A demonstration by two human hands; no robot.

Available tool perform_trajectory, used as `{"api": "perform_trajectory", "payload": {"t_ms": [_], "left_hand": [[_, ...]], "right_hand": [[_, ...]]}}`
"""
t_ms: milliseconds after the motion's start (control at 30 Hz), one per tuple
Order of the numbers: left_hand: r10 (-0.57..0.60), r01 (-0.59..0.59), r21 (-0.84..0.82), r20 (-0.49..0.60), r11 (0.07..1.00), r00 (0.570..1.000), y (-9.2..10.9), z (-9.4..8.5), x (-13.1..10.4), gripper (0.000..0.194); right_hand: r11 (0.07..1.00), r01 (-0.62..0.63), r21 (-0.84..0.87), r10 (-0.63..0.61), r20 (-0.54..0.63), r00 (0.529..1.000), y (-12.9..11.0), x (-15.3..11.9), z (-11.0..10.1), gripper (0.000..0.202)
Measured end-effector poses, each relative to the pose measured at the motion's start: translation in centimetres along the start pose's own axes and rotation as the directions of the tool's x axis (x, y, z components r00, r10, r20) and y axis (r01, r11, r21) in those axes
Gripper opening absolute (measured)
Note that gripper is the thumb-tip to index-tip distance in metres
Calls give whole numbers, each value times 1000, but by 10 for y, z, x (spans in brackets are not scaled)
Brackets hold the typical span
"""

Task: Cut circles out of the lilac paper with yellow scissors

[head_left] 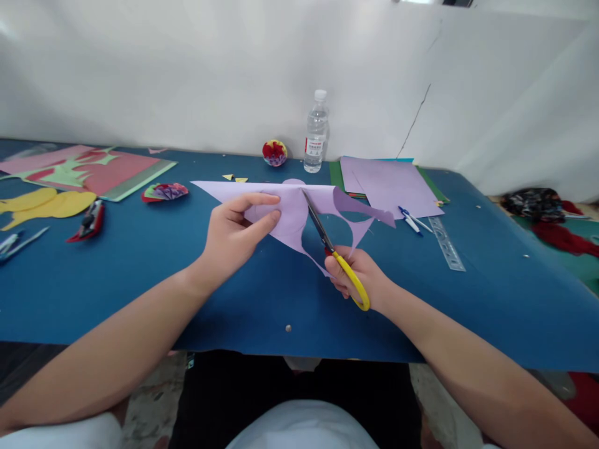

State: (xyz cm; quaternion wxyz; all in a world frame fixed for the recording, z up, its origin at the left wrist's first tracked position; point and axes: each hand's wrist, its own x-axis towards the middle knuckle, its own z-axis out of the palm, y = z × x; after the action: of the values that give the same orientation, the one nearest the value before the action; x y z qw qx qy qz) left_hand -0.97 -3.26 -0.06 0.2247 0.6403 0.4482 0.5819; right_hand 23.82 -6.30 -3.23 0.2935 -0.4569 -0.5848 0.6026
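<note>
My left hand pinches a sheet of light purple paper between thumb and fingers, holding it above the blue table. A large rounded opening is cut into the sheet, with narrow strips trailing off to the right. In my right hand is a pair of scissors with yellow handles and dark blades. The blades point up and left, and their tips meet the purple paper near its upper edge. How far apart the blades are is hard to tell.
Behind stand a water bottle and a colourful paper ball. To the right lie purple sheets, pens and a clear ruler. On the left are a red stapler, yellow cutouts and coloured paper.
</note>
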Motion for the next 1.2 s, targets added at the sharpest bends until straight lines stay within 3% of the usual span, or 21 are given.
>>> {"api": "perform_trajectory", "payload": {"t_ms": [433, 600, 1200], "left_hand": [[13, -12, 80, -11, 997, 1000, 1, 2, -8, 58], [138, -133, 92, -48, 987, 989, 3, 3, -8, 68], [104, -115, 128, 91, 985, 990, 6, 1, -12, 56]], "right_hand": [[997, 72, 38, -73, 28, 997, 12, 4, -2, 69], [996, 89, 8, -89, 20, 996, 11, 3, -2, 72], [991, 126, -46, -123, 64, 990, 10, 2, -6, 71]]}}
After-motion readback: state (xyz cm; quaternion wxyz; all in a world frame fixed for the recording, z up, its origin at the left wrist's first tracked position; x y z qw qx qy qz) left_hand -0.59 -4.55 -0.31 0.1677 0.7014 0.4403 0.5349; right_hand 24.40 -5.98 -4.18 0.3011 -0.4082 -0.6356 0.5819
